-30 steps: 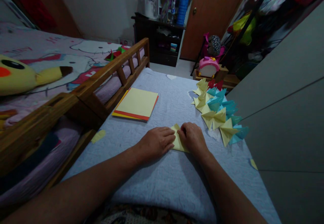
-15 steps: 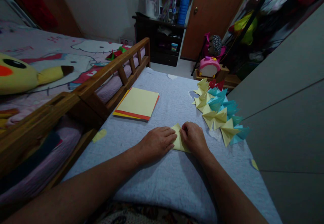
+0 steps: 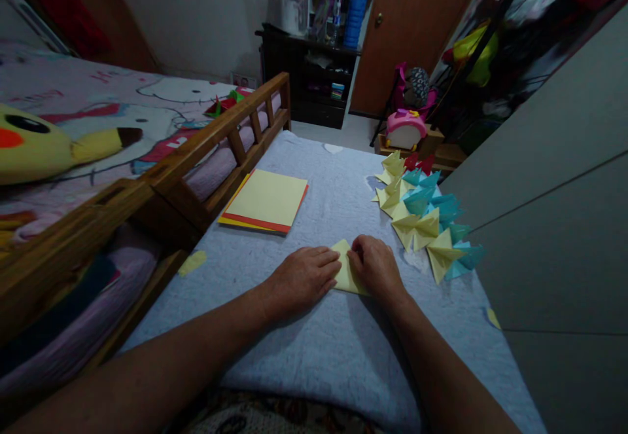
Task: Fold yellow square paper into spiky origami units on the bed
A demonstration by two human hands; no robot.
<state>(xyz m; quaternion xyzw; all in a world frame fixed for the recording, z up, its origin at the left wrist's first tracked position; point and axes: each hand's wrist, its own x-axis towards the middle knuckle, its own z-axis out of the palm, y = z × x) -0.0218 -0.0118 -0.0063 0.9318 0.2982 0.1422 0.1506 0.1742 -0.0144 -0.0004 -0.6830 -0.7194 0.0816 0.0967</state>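
Note:
A pale yellow sheet of origami paper [image 3: 346, 277], folded small, lies on the light blue bedspread with a pointed corner facing away from me. My left hand [image 3: 305, 279] lies flat from the left, its fingertips resting on the paper's left side. From the right, my right hand [image 3: 377, 266] has its fingers curled and pinched at the paper's right edge, near the top; the hand covers part of that side. To the right stand rows of folded paper pieces, yellow ones [image 3: 416, 228] beside blue ones [image 3: 447, 207].
A stack of square paper [image 3: 267, 192], yellow on top with orange beneath, lies at the left. Beyond it runs a wooden bed rail [image 3: 216, 134]. A grey cabinet panel [image 3: 554, 224] borders the right side. Red folded pieces [image 3: 419, 163] stand at the far right corner.
My left hand's fingertips have shifted very slightly left on the paper. The right hand and everything else look almost the same.

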